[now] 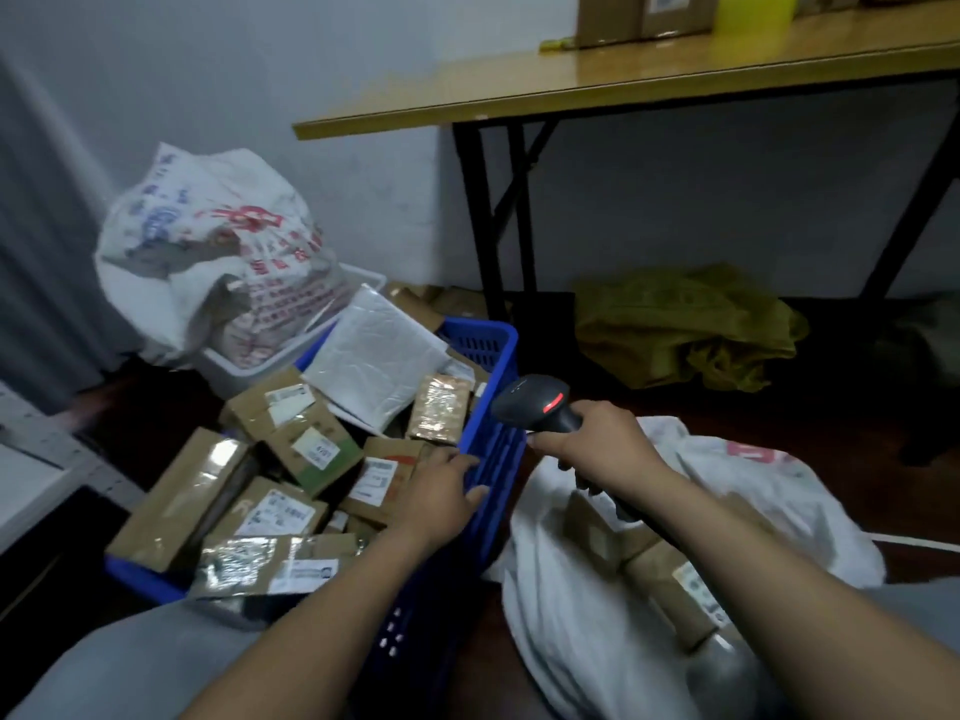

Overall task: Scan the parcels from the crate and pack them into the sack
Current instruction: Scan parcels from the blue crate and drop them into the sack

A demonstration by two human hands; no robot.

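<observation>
Dim room, grey wall, dark floor; wooden folding table (649, 80) across the upper right with cardboard boxes (644, 15) on it. From my head view: blue crate (493, 449) sits centre-left, heaped with taped cardboard parcels (306, 449) and a white padded mailer (374, 356). Left hand (441, 491) is over the crate's right wall, fingers loosely spread on a labelled parcel, not clamped on anything I can see. Right hand (597, 444) grips the black barcode scanner (540, 407), red light showing, head aimed toward the crate. White sack (597, 615) lies open lower right, a few parcels inside. Stuffed printed sack (208, 252) upper left; olive cloth (685, 324) under the table.
</observation>
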